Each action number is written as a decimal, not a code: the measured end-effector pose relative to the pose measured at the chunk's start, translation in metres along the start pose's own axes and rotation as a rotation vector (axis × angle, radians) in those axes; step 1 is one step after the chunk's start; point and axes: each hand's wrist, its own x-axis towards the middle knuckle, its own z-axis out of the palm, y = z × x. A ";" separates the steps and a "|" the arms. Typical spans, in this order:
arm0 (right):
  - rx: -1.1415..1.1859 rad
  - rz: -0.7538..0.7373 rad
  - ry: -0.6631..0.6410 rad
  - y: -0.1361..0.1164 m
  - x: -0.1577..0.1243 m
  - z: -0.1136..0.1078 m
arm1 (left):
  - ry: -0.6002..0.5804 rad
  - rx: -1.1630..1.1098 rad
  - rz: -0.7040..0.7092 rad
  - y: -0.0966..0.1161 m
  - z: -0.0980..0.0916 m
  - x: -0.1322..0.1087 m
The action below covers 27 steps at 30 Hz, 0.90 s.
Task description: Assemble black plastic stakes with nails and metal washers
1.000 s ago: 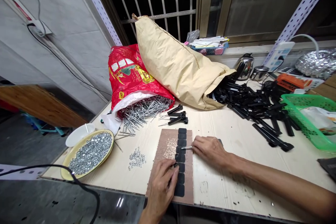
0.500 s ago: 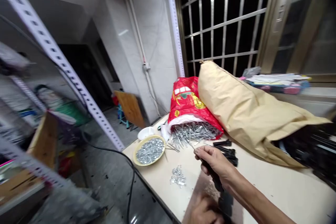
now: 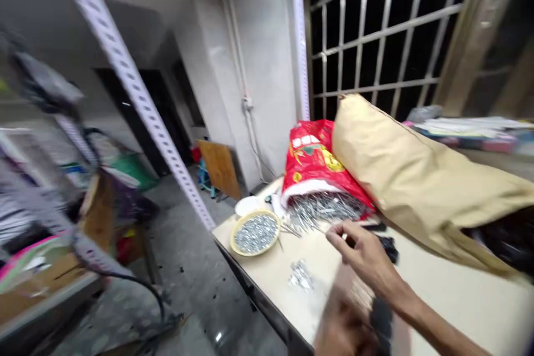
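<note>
My right hand reaches in from the lower right, thumb and fingertips pinched together. A thin metal pin seems to poke out from the pinch, just in front of the red bag. Long metal pins spill from that bag's mouth. Below, my left hand is smeared by motion, so its fingers cannot be made out. Beside it lies a dark black piece. A small pile of shiny metal bits lies on the table left of my hands.
On the table's left edge stands a cream bowl full of small metal pieces, with a white dish behind. A large tan sack with black parts in its mouth lies at right. A perforated metal post rises left.
The whole view has shifted, so the table and bags appear farther right. The black piece seen under my right hand's fingers earlier no longer shows there. My left hand stays blurred below.
</note>
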 end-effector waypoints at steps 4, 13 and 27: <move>-0.637 0.025 0.129 0.066 -0.046 -0.056 | 0.079 -0.071 -0.016 0.007 0.009 -0.003; -0.889 0.051 0.014 0.133 -0.088 -0.090 | 0.066 -0.013 0.020 0.006 0.008 0.004; -0.849 -0.243 -0.109 0.109 -0.130 -0.057 | 0.163 -0.038 -0.080 0.001 0.006 0.002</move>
